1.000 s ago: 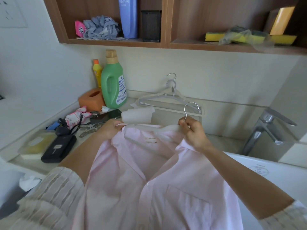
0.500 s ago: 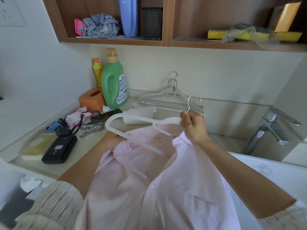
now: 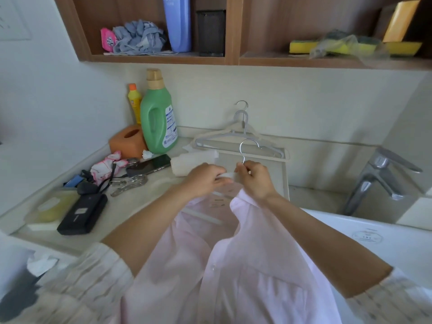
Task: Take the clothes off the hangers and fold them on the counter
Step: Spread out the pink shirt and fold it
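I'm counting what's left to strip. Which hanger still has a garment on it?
The white hanger gripped by both hands, its arms inside the pink shirt. The grey hangers against the wall behind are bare.

A green detergent bottle (image 3: 157, 120) stands beside an orange tissue box (image 3: 127, 141); a faucet (image 3: 378, 176) stands right.

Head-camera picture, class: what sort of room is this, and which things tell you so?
Probably a home laundry or wash area: a large green plastic detergent bottle by the wall, a chrome tap over a white basin, and pale empty hangers lying on the counter.
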